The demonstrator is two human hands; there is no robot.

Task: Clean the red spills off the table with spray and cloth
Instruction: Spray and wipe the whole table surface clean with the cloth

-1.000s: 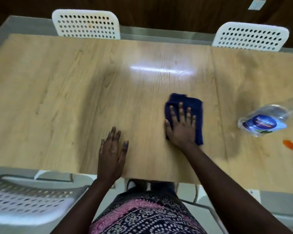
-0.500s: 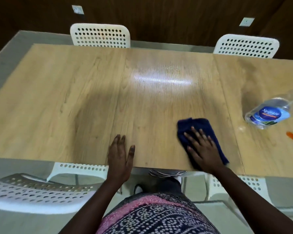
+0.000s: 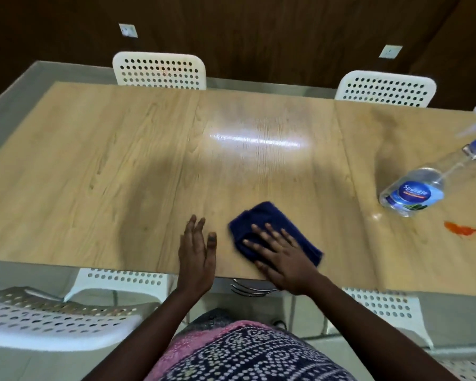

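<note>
A folded dark blue cloth [image 3: 261, 217] lies near the front edge of the wooden table [image 3: 121, 166]. My right hand [image 3: 279, 254] presses flat on it with straight, spread fingers. Just left of the cloth, my left hand [image 3: 197, 250] rests flat on the bare wood at the table's edge. A clear spray bottle [image 3: 415, 192] with a blue label and blue trigger stands at the right. A red spill [image 3: 460, 229] marks the table in front of the bottle, well to the right of the cloth.
Two white perforated chairs [image 3: 160, 71] [image 3: 385, 89] stand at the table's far side. More white chairs [image 3: 52, 317] [image 3: 388, 306] are tucked at the near side, left and right of me. A dark wooden wall rises behind.
My right hand has slid the cloth toward the table's front edge and then leftward, closer to my left hand. The left hand stays on the table edge.
</note>
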